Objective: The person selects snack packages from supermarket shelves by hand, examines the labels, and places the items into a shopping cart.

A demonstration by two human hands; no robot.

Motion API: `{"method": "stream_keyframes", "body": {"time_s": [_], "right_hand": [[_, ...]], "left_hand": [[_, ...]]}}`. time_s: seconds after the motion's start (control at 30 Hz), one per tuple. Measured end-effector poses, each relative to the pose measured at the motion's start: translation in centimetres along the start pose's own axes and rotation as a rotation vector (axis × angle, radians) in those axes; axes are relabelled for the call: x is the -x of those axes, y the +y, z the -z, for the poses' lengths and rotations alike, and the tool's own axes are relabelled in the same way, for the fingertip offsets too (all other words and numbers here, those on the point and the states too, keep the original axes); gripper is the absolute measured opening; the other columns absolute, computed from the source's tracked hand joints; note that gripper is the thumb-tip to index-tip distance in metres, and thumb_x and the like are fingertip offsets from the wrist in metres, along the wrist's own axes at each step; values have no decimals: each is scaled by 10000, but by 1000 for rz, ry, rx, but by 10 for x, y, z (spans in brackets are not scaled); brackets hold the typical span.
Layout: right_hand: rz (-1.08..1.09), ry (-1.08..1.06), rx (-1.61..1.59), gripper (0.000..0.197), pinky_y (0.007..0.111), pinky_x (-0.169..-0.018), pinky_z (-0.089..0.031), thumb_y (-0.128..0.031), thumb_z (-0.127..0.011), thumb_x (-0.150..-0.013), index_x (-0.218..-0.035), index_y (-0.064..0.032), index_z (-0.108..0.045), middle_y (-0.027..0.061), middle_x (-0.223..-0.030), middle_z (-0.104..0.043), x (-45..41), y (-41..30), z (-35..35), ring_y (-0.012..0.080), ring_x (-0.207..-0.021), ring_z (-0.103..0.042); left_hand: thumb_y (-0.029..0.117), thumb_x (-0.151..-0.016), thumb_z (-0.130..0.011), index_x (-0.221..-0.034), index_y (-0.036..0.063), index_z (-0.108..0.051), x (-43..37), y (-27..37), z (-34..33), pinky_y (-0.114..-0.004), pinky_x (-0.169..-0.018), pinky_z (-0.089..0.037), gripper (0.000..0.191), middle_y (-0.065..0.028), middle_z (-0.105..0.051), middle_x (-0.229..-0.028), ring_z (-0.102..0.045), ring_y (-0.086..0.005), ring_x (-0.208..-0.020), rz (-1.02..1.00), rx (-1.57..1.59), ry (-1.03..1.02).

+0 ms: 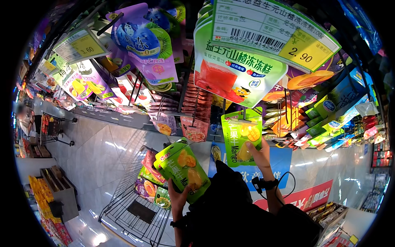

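My left hand (178,195) grips a stack of green dried-mango pouches (185,168), tilted in front of my body and beside the cart. With the thumb on its front, my right hand (259,153) holds another green dried-mango pouch (237,137) upright at the lower edge of the rack, close to a display hook. Whether that pouch hangs on the hook I cannot tell. A wire shopping cart (123,200) stands at my left with several snack pouches (146,187) in it. Above my right hand hangs a large white and green hawthorn-jelly pouch (225,77).
Hooks full of snack pouches, among them a purple one (148,49), span the rack. A price tag (274,34) juts out overhead. A person (27,120) is near another cart (51,128) at the far left. Low display bins (61,191) stand at lower left.
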State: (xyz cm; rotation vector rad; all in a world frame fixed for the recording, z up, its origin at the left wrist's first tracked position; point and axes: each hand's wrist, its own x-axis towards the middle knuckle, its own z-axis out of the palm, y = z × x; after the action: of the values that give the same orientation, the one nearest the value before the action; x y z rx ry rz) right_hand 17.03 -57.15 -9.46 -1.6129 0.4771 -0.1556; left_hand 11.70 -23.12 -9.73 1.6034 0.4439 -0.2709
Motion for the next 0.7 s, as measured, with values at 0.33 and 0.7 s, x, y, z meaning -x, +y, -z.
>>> {"method": "stream_keyframes", "body": {"time_s": [0.33, 0.7], "right_hand": [[233, 62, -40, 382, 276, -817, -481, -173, -666, -898, -1209, 10, -541, 54, -1048, -640, -60, 0, -28, 127, -922, -583], [557, 233, 202, 537, 296, -857, -478, -330, -619, -914, -1306, 5, -467, 129, -1140, -599, -245, 75, -28, 179, -986, -584]], "left_hand": [[90, -744, -786, -1325, -47, -363, -2, -21, 9, -337, -859, -502, 731, -155, -561, -1147, -577, -213, -1021, -60, -102, 28], [53, -741, -781, -1341, 1, -382, 9, -22, 15, -325, -887, -497, 723, -136, -568, -1184, -578, -215, -1062, -231, -11, 43]]}}
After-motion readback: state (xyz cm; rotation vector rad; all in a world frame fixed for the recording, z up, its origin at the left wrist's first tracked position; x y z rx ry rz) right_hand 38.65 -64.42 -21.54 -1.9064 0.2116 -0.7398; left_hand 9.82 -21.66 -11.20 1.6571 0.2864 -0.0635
